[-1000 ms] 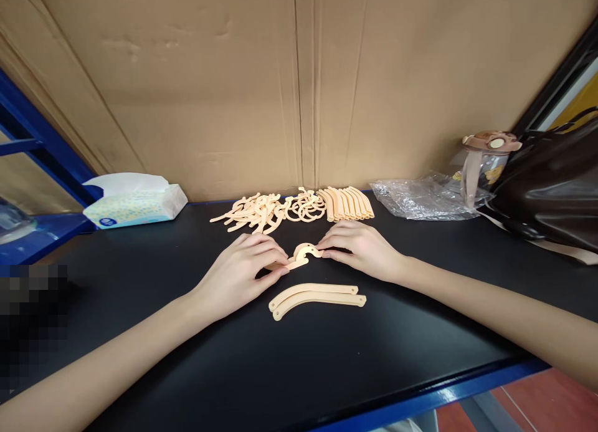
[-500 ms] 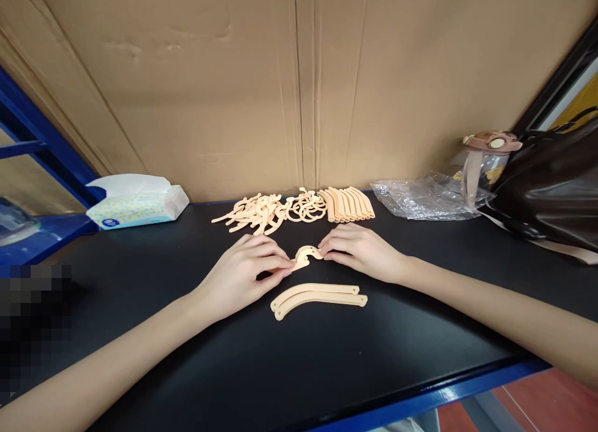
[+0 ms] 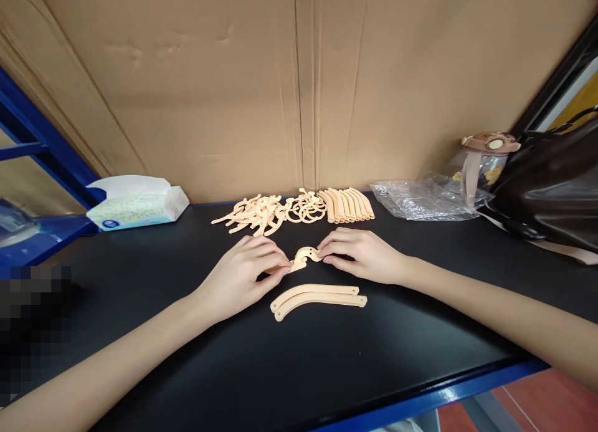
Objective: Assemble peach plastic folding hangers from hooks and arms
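Note:
Between my hands, above the black tabletop, is a small beige curved hook piece [image 3: 307, 255] with small holes in it. My left hand [image 3: 250, 265] pinches its left end between thumb and fingers. On its right end, my right hand [image 3: 357, 252] is closed in a similar pinch. My fingertips partly hide both ends, so I cannot tell whether it is one part or two joined. Just below lie two long curved beige arms [image 3: 317, 297], side by side, each with holes at the ends.
Behind my hands are a loose pile of beige curved parts [image 3: 258, 212], several hook pieces [image 3: 306, 206] and a row of beige arms [image 3: 349, 205]. A tissue pack [image 3: 137, 207] stands left. Clear plastic bags [image 3: 420, 198], a bottle [image 3: 488, 161] and a dark bag [image 3: 551, 176] are right.
The hook piece has shifted and tilted slightly to the left between my fingers. Both hands keep nearly the same place, and the two arms below lie still.

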A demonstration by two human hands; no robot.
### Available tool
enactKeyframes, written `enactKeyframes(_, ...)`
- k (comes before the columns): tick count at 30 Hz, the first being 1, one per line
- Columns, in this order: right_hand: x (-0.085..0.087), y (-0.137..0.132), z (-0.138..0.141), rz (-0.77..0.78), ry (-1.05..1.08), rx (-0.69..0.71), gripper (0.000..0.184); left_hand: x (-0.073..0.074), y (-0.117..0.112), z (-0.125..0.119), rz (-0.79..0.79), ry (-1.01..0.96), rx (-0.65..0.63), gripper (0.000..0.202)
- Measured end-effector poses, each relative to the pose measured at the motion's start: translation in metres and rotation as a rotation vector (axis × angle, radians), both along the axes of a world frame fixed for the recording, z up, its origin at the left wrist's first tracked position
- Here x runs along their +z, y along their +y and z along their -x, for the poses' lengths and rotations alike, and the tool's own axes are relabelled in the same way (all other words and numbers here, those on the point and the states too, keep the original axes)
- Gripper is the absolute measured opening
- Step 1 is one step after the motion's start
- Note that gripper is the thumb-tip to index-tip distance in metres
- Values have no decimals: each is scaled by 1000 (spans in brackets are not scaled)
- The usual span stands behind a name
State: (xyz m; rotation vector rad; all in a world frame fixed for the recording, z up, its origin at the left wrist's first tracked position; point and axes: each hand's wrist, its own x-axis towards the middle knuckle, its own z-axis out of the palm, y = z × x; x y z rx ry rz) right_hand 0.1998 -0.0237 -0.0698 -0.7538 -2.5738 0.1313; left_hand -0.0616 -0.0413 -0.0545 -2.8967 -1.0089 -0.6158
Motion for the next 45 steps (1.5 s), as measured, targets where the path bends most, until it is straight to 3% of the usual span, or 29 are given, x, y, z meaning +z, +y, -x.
enactKeyframes(14,-1,-2,0,-75,-17,-17,24,-1,0,0,-11,9,-3,22)
enactKeyframes(18,-1,-3,0,-101,26,-81,24,-1,0,0,-12,10,9,22)
enactKeyframes(25,-1,1,-1,-140,55,-195,22,-5,5,7,-19,20,128,27)
enactKeyframes(31,-1,3,-2,-172,36,-214,22,-6,3,9,86,46,168,38)
enactKeyframes(39,16,17,-7,-440,-163,-265,23,-4,5,6,144,93,113,35)
enactKeyframes(45,28,43,-1,-512,-351,-351,21,-2,4,7,155,104,111,36)
